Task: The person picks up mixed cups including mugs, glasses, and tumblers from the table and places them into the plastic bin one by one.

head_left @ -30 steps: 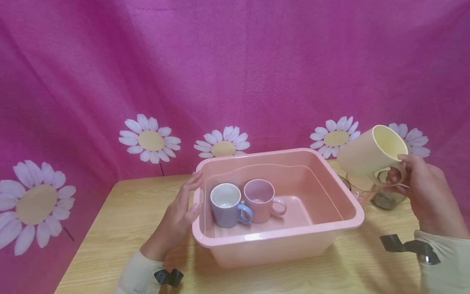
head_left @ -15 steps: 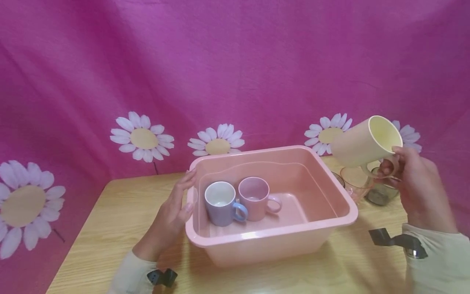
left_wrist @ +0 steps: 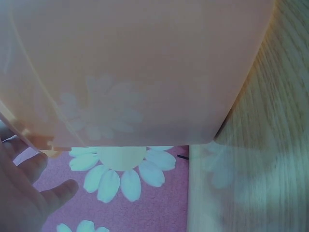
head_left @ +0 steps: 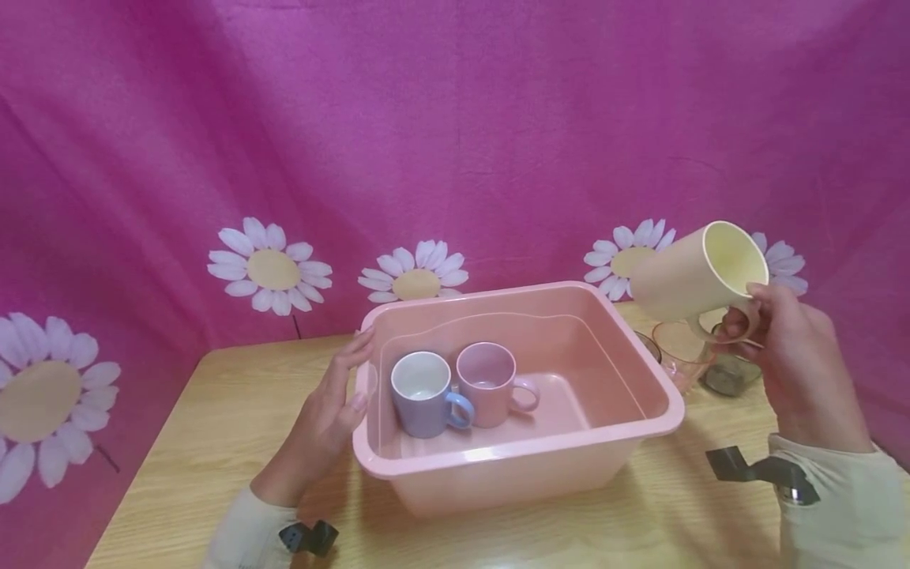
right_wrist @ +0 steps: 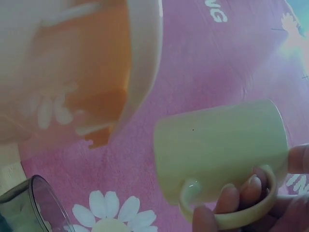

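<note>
My right hand [head_left: 799, 359] grips a pale yellow mug [head_left: 678, 276] by its handle, tilted, above and beyond the right side of a pink basin [head_left: 512, 494]. In the right wrist view, fingers pass through the handle of the yellow mug [right_wrist: 217, 150]. My left hand [head_left: 316, 423] rests at the basin's left rim, fingers mostly straight; the left wrist view shows that hand [left_wrist: 29, 193] beside the basin wall [left_wrist: 145, 72]. Inside the basin, a blue mug [head_left: 423, 407] with white interior and a pink mug [head_left: 490, 395] stand upright side by side at the left, handles to the right.
Behind the basin's right side stand a clear glass with an orange rim [head_left: 678, 356] and a dark grey glass [head_left: 728, 375]. Another dark rim shows at the basin's edge. All rest on a wooden table [head_left: 192, 442], with a magenta flowered cloth [head_left: 455, 142] hanging behind.
The whole view has shifted slightly, moving things leftward in the picture. The right hand holds the yellow mug throughout, raised a little relative to the glasses; the left hand stays at the rim.
</note>
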